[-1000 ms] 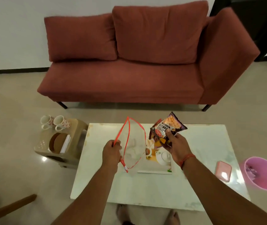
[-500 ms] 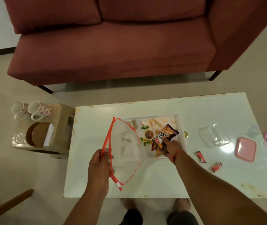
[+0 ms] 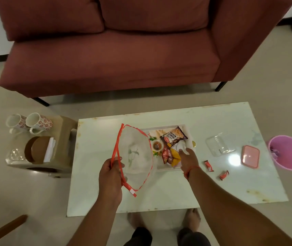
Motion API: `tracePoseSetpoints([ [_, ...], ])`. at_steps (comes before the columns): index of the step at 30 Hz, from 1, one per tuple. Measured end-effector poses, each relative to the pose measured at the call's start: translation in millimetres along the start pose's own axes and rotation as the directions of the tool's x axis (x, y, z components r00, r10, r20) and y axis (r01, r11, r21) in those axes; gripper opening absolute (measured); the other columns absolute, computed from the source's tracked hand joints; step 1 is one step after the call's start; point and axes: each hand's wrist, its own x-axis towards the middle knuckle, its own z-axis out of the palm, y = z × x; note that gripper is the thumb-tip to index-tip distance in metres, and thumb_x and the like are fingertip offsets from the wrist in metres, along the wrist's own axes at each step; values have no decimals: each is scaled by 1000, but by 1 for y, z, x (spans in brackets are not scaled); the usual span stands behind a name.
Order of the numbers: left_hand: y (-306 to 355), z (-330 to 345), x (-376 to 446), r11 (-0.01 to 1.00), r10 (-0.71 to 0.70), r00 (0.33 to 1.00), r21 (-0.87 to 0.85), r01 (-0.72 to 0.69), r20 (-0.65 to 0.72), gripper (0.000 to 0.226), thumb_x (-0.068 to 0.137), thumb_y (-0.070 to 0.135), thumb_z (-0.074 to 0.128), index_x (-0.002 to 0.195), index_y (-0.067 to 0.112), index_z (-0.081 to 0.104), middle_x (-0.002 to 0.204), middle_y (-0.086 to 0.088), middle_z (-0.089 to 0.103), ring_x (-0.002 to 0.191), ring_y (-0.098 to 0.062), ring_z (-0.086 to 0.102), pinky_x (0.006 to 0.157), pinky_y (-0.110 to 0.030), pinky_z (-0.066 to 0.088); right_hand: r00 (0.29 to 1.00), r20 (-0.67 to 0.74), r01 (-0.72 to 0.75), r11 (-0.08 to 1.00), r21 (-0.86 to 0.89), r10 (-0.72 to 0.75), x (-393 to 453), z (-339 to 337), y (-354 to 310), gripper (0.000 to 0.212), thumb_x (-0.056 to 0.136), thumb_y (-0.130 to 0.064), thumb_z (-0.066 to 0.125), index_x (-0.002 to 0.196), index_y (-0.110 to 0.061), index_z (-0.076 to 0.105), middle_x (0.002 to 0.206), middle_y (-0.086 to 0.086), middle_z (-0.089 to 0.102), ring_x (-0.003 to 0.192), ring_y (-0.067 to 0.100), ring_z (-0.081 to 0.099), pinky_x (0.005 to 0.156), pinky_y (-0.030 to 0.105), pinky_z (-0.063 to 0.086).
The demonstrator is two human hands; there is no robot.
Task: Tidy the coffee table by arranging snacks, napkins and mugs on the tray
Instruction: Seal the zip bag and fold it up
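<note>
Head view:
Left hand point(image 3: 110, 172): pinches red-edged clear bag point(image 3: 136, 157) at its rim; bag hangs open over table point(image 3: 102, 196)
Right hand point(image 3: 188, 159): fingers relaxed, holding nothing, just above tray point(image 3: 187, 128)
Peanut packet point(image 3: 174, 137): lying in tray, beyond the right fingertips; apart

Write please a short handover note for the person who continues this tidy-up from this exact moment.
Left hand grips the red-edged clear bag over the table.
Right hand is open, just above the tray.
Done: peanut packet and other snack packets lie on the tray.
Left: two small red candies on the table; two mugs and napkins on the side stool.
</note>
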Motion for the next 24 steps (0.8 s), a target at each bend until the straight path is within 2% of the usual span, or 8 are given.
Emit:
tracePoseSetpoints([
  [4, 30, 6, -35, 996, -7, 1000, -86, 9, 23, 18, 103, 20, 51, 107, 8, 64, 86, -9, 61, 60, -20, 49, 55, -30, 47, 984, 49, 167, 983, 78, -171, -81, -10, -34, 32, 98, -27, 55, 128, -17, 56, 122, 1, 58, 106, 23, 58, 82, 32, 51],
  [7, 60, 13, -64, 985, 6, 1000, -170, -2, 23, 13, 102, 17, 51, 96, 12, 62, 83, -7, 61, 61, -19, 51, 54, -28, 49, 893, 33, 447, 892, 66, -450, -155, -20, -63, 18, 98, -18, 56, 113, -11, 63, 109, -1, 65, 94, 11, 59, 73, 13, 45],
  [10, 90, 21, -90, 968, 27, 999, -249, -20, 24, 9, 101, 18, 52, 100, 13, 60, 93, -9, 64, 75, -23, 59, 72, -38, 56, 696, 19, 718, 696, 8, -718, -228, -35, -91, 8, 97, -16, 59, 103, -18, 63, 103, -7, 64, 93, 1, 60, 75, 4, 43],
  [13, 121, 26, -118, 944, 56, 998, -328, -41, 38, 13, 102, 20, 51, 110, 12, 58, 105, -12, 66, 94, -28, 65, 79, -42, 59, 400, 130, 909, 375, -180, -907, -279, -54, -109, 11, 94, -24, 62, 105, -25, 59, 103, -14, 57, 97, 3, 56, 81, 11, 44],
  [15, 138, 31, -134, 926, 71, 996, -374, -47, 51, 12, 102, 19, 51, 109, 11, 57, 104, -15, 65, 92, -29, 65, 71, -38, 58, 250, 270, 928, 150, -340, -930, -296, -62, -117, 22, 92, -37, 62, 112, -26, 60, 109, -12, 55, 101, 2, 52, 85, 14, 43],
  [17, 155, 38, -149, 906, 73, 995, -422, -35, 75, 15, 100, 16, 52, 113, 10, 57, 99, -15, 64, 84, -26, 64, 63, -34, 55, 187, 324, 894, 24, -448, -927, -304, -70, -127, 28, 91, -37, 64, 117, -26, 60, 113, -9, 54, 103, 6, 53, 87, 17, 45],
  [21, 183, 50, -171, 865, 96, 986, -501, -17, 133, 27, 99, 15, 55, 123, 3, 56, 96, -15, 61, 78, -23, 62, 56, -33, 54, 92, 252, 862, -49, -504, -963, -311, -80, -148, 17, 92, -18, 65, 108, -20, 65, 103, -3, 59, 91, 16, 59, 75, 25, 51],
  [24, 200, 55, -186, 817, 133, 971, -576, 5, 197, 29, 100, 13, 54, 126, 1, 52, 95, -16, 61, 76, -23, 62, 55, -33, 57, 44, 198, 863, -62, -501, -979, -316, -86, -166, 11, 94, -15, 59, 103, -19, 64, 94, -2, 60, 80, 18, 57, 67, 33, 51],
])
